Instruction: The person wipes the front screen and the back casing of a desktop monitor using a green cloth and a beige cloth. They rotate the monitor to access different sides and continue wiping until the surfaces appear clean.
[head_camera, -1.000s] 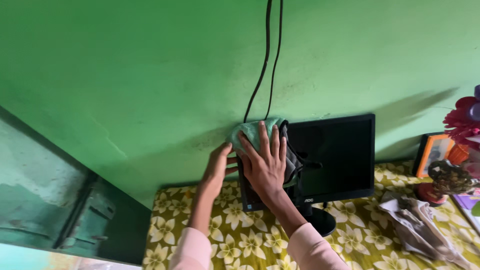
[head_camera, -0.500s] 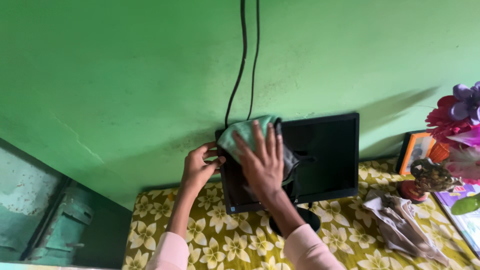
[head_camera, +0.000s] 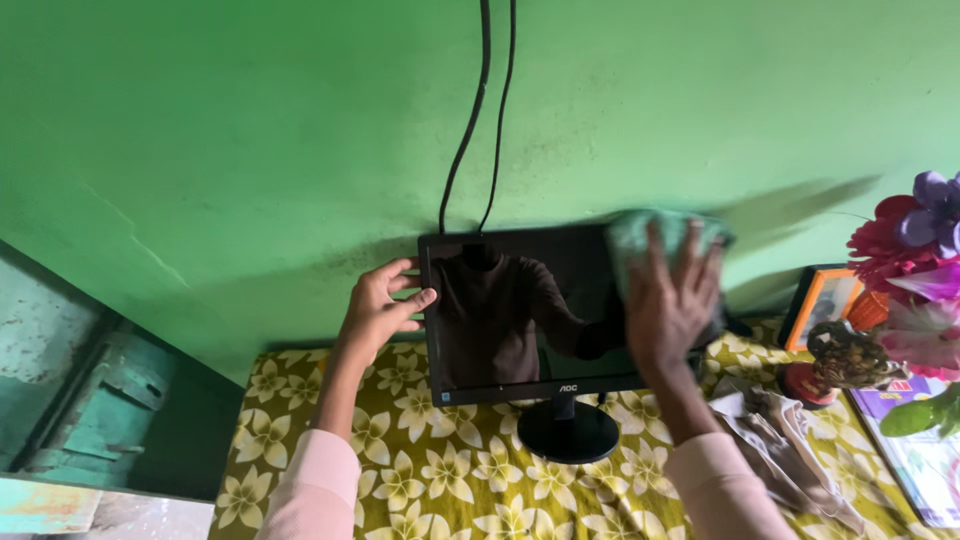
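Head view shows a black monitor (head_camera: 520, 320) standing upright on its round foot (head_camera: 569, 431), on a desk covered by a yellow cloth with white flowers (head_camera: 420, 480), close against the green wall (head_camera: 250, 150). The right hand (head_camera: 668, 300) lies flat with spread fingers on a light green rag (head_camera: 655, 232), pressing it on the upper right corner of the screen. The left hand (head_camera: 380, 305) grips the left edge of the monitor, thumb at the front. Two dark cables (head_camera: 480, 110) go up the wall from behind the monitor. To the right stand an orange picture frame (head_camera: 822, 305), artificial flowers (head_camera: 915, 240) and a crumpled beige cloth (head_camera: 790, 450).
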